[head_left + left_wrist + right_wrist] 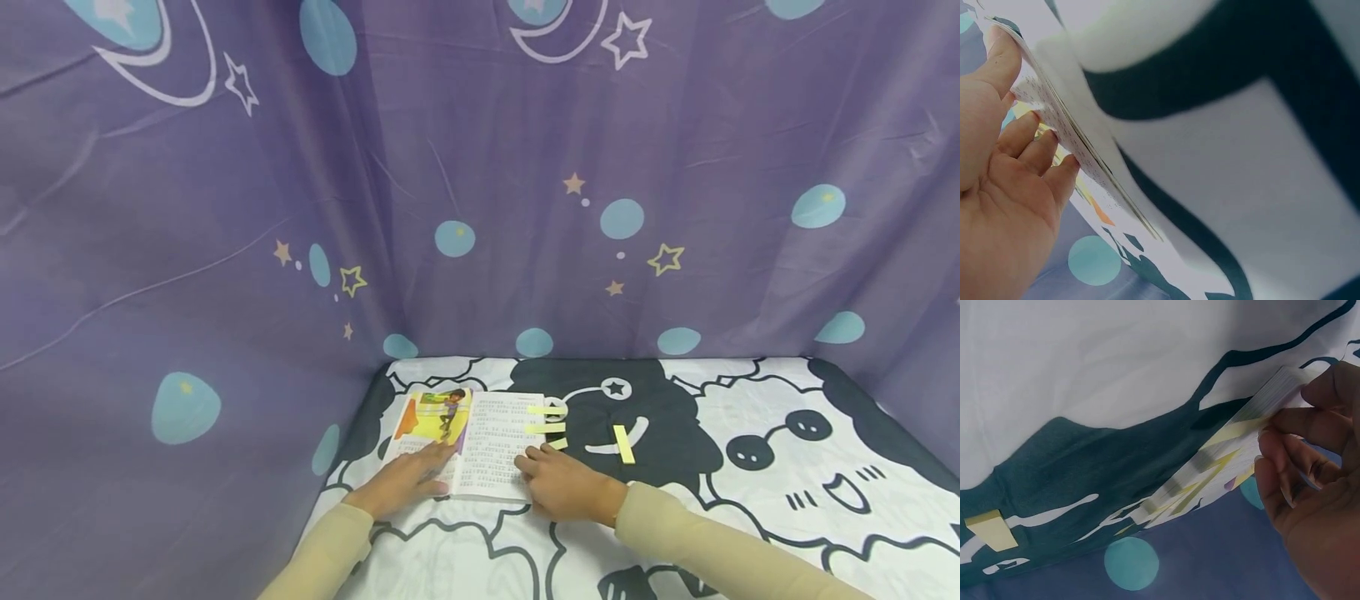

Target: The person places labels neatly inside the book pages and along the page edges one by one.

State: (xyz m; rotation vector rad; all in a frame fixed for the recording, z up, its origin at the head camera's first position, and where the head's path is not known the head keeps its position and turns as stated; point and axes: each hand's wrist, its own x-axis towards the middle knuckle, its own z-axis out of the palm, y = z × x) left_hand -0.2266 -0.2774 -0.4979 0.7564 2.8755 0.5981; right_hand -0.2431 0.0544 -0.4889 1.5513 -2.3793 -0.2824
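Note:
An open book (498, 454) lies on the patterned sheet, with a colour picture on its left page and print on the right. Yellow sticky strips (546, 427) stick out from its right edge. My left hand (405, 482) rests over the lower left page with fingers spread; in the left wrist view the thumb reaches the book's near edge. At the right page's edge is my right hand (562, 483), its fingers loosely bent. The right wrist view has its fingertips touching the page beside a yellow strip (1235, 431), thumb near the corner.
A small pad of yellow sticky notes (624, 444) lies on the dark part of the sheet, right of the book. The black and white cartoon sheet (750, 500) covers the surface. Purple curtains (525, 283) with moons and stars hang behind and at both sides.

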